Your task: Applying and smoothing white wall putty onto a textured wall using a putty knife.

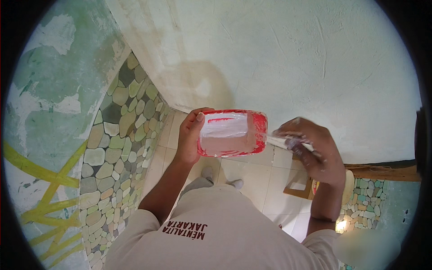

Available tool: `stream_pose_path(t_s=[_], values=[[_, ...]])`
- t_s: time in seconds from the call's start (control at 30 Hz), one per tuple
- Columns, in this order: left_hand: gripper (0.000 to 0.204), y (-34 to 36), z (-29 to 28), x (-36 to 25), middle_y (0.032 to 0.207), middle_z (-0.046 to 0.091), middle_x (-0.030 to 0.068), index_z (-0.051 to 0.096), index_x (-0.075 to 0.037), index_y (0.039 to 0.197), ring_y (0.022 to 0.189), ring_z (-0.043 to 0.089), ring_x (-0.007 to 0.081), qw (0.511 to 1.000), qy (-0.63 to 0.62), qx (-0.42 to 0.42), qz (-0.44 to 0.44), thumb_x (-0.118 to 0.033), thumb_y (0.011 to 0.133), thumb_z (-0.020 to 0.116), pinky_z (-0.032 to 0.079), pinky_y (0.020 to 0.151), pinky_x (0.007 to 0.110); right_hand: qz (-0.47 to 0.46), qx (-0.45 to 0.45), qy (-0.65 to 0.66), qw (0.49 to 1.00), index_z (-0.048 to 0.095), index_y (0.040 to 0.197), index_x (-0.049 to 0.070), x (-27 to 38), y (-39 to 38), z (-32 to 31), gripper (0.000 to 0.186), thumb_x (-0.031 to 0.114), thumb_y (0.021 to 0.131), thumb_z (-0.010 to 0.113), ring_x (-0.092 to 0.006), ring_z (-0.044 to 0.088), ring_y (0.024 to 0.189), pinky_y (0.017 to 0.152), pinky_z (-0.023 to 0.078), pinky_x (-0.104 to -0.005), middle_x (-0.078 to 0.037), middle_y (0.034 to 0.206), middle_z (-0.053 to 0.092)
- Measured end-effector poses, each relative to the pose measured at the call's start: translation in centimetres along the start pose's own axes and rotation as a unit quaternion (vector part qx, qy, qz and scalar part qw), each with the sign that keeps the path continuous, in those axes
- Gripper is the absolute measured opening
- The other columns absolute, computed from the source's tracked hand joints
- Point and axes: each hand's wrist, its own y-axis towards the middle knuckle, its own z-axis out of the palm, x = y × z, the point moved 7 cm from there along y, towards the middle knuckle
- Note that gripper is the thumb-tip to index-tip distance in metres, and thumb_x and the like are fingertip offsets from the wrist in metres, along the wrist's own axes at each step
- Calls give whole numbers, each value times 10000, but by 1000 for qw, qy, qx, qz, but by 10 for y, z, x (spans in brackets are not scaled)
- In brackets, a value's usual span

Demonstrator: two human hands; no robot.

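Observation:
My left hand point(191, 137) grips the left end of a red rectangular tub point(259, 139), thumb over its rim. White paste point(225, 127) coats the inside, with a streak of red showing through. To the right of the tub, my right hand point(321, 150) is closed around a white-smeared putty knife point(280, 140). Its thin blade points left and reaches the tub's right rim; whether it touches the paste I cannot tell. White smears mark the fingers of my right hand.
A pale plastered wall point(288, 58) rises ahead. A patchy green wall point(49, 90) with yellow bands stands left, above a pebble-stone strip point(105, 162). Below are beige floor tiles point(243, 175). A brown box point(298, 185) sits beyond my right forearm, near a wooden edge point(382, 172).

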Motion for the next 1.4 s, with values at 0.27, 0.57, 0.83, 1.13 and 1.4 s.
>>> stream_pose_path(t_s=[0.27, 0.57, 0.83, 1.13, 1.4], values=[[328, -22, 4, 12, 1031, 634, 49, 571, -18, 1164, 921, 575, 95, 999, 23, 17, -37, -262, 948, 607, 464, 839, 255, 81, 163, -184, 966, 589, 1005, -22, 5, 28, 72, 262, -66, 748, 607, -352, 609, 836, 711, 488, -432, -169, 909, 608], [318, -28, 1, 8, 994, 620, 24, 578, -26, 1158, 898, 552, 79, 999, 28, 9, -45, -254, 942, 623, 451, 835, 241, 111, 156, -137, 972, 578, 970, -29, -23, 17, 108, 217, -71, 757, 586, -360, 596, 891, 756, 475, -444, -180, 916, 614], [310, -32, 7, 15, 974, 612, 12, 583, -31, 1151, 890, 540, 67, 997, 19, 28, -69, -258, 943, 621, 439, 829, 229, 58, 109, -128, 984, 569, 1009, -26, -16, 14, 88, 249, -69, 765, 595, -360, 594, 897, 789, 473, -450, -174, 972, 621], [312, -29, 8, 18, 953, 604, 0, 585, -23, 1139, 853, 528, 56, 997, 25, 22, -73, -270, 951, 611, 436, 793, 215, 156, 252, -122, 947, 584, 1036, -4, -22, 1, 101, 282, -57, 759, 589, -345, 598, 890, 774, 479, -444, -159, 914, 615], [291, -24, 10, 15, 920, 601, -16, 591, -28, 1132, 824, 507, 35, 996, 39, 25, -73, -258, 955, 606, 425, 757, 201, 126, 199, -166, 958, 593, 1031, -9, -17, 5, 102, 260, -49, 775, 603, -338, 606, 908, 774, 481, -436, -168, 946, 624]])
